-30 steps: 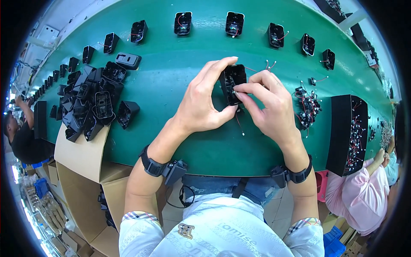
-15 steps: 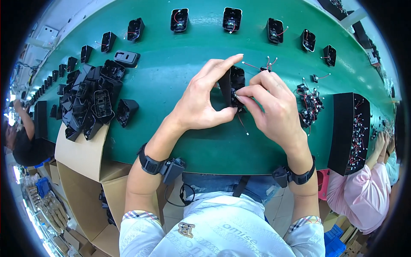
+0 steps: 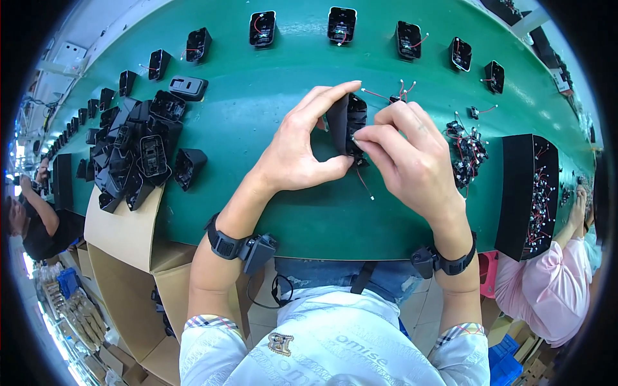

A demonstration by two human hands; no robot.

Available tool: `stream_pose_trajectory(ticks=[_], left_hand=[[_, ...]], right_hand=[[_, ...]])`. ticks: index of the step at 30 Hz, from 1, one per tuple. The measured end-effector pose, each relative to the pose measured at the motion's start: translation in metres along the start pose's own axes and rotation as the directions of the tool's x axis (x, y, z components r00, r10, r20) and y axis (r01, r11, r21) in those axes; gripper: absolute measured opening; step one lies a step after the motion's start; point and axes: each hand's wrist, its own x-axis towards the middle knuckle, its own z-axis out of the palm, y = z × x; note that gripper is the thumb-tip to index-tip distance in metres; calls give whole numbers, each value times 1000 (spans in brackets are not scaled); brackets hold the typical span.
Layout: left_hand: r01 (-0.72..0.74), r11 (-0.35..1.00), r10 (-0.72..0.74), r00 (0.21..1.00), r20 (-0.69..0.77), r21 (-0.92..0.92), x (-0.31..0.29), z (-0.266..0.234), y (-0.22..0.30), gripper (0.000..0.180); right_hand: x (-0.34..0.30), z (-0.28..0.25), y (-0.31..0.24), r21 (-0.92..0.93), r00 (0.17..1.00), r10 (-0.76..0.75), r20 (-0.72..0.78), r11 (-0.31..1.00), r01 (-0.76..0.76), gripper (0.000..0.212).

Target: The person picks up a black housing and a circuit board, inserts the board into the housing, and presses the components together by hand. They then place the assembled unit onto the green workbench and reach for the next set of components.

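Note:
My left hand point(image 3: 290, 153) holds a black plastic housing point(image 3: 338, 121) between thumb and fingers, tipped on its side with its open face to the right. At the lower part of that opening, the fingers of my right hand point(image 3: 412, 161) are pinched together. Whatever small part they hold is hidden by the fingertips. Below the housing, a thin red wire point(image 3: 365, 184) with a white connector hangs over the green table. Just beyond my right hand lies a small black part with red wires point(image 3: 400, 96).
Black housings point(image 3: 138, 145) are heaped at left, beside an open cardboard box point(image 3: 125, 283). A row of housings point(image 3: 341, 26) curves along the far side. Wired parts lie in a pile point(image 3: 468, 154) and a black bin point(image 3: 515, 193) at right. Co-workers sit at both sides.
The housing has turned slightly in my left hand, showing more of its outer side. My right fingers stay pinched at its opening, with the wrist shifted a little.

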Motion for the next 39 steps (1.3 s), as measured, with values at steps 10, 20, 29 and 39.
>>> stream_pose_trajectory(ticks=[10,20,29,39], left_hand=[[6,934,-2,1000,11,-358,0,-1,0,86],[-4,906,22,999,39,-423,1,-10,-2,88],[-22,772,20,1000,-11,-635,2,-8,1,95],[-100,953,92,995,-41,-284,1,-7,-3,95]], right_hand=[[-2,10,1,328,980,197,-5,927,-184,13],[1,-2,1,382,967,225,119,889,-254,21],[3,-4,-2,339,994,108,0,935,-102,38],[1,-6,8,551,964,182,195,793,-262,36]])
